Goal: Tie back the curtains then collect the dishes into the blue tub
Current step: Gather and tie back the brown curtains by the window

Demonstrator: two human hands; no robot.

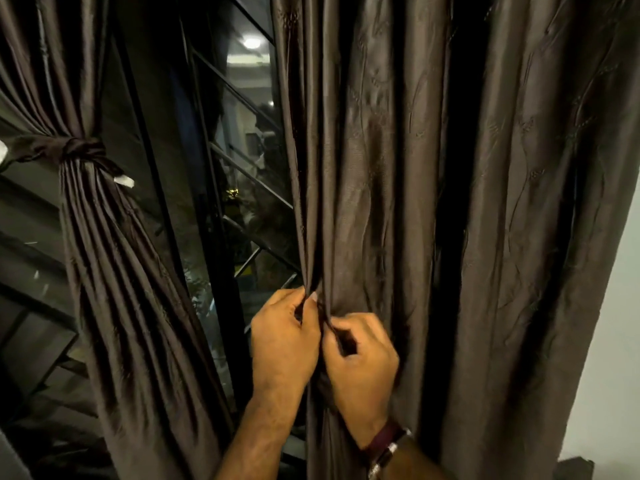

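Setting: Night-dark window [239, 188] with a slanted metal grille, brown satin curtains hanging either side of it, a pale wall at the far right edge.

Left hand: left hand [282, 344] sits at the inner edge of the right curtain [374, 188], thumb and forefinger pinching a narrow fold of the cloth.

Right hand: right hand [362, 358], touching the left, has its fingers curled round a gathered bunch of the same fabric; a dark-strapped wristwatch [388, 445] shows on that wrist.

Key relation: the right curtain's long axis runs straight up and down, and most of its loose width hangs to the right of both hands, away from the window. The right hand is the nearer one to that ungathered cloth.

Judgement: gathering looks only begun; sweeping the remaining folds in toward the hands would likely come before any tie goes round. No tie-back for this curtain is visible.

Left curtain: left curtain [114, 271], across the window from the right curtain, is already cinched by a knotted band [78, 148] of matching fabric above hand height.

Beyond the window: a ceiling lamp [251, 42] glows and blurred shapes show through the glass.

Dishes and blue tub: not in view.
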